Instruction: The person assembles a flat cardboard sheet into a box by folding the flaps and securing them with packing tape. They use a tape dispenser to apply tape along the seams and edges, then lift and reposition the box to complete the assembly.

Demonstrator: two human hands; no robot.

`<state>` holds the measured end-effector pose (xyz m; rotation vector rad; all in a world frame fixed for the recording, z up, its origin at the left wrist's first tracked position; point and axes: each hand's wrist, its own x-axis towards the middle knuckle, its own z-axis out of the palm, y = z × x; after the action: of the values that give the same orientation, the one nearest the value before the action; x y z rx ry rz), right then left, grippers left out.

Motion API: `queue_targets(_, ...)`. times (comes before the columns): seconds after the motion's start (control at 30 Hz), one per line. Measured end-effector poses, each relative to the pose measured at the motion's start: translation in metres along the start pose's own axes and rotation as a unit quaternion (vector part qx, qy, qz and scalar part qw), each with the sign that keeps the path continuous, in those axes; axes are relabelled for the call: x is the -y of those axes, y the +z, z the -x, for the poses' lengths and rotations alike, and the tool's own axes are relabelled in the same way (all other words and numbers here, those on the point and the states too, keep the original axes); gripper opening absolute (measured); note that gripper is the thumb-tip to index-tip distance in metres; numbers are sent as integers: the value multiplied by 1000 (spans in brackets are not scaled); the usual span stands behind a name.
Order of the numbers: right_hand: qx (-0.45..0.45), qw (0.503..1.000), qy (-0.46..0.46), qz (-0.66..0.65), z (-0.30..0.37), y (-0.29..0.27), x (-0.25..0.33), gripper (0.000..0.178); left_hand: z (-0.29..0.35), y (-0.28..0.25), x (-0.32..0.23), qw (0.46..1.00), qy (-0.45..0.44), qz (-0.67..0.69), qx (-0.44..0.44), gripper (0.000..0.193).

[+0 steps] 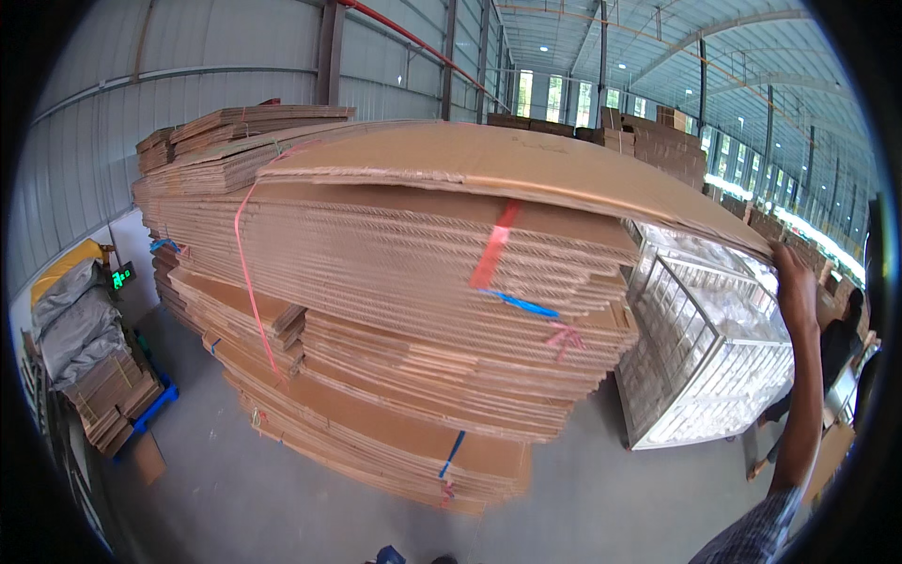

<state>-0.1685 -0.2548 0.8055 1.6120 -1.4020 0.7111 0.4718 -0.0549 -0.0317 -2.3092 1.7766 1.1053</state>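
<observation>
Top cardboard sheet [526, 162], upper ctr of frame atop stack [376, 249], is being gripped at R end by R hand [793, 268]; L hand isn't showing, state unclear. Even support is being advised vs. creasing.

Right forearm [800, 395] bare, raised nearly upright, right hand [794, 271] seemingly clasped

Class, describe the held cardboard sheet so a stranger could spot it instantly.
Find the cardboard stack in the middle. On top, the broad sheet has its right end in the right hand. Unlike the sheets beneath, it juts past the stack's right side.
</observation>
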Motion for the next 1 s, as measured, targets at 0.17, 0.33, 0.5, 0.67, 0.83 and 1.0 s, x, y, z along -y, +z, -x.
queue_targets(0.17,-8,999,17,37,109,-106,-54,34,20,-11,-7,982,-97,121,-110,39)
queue_targets(0.33,-38,909,179,-374,150,-164,-49,38,61,-73,-56,843,-112,459,-257,33)
queue_targets(0.5,102,662,375,-641,106,-157,-42,55,148,-185,-119,767,74,590,-242,26)
queue_targets(0.67,113,580,349,-727,119,-121,-31,36,241,-289,-164,724,150,618,-266,40)
queue_targets(0.83,15,588,368,-720,212,-125,53,55,326,-362,-199,710,281,608,-218,77)
queue_targets(1.0,-31,563,396,-725,297,-178,179,75,356,-377,-228,674,368,623,-149,94)
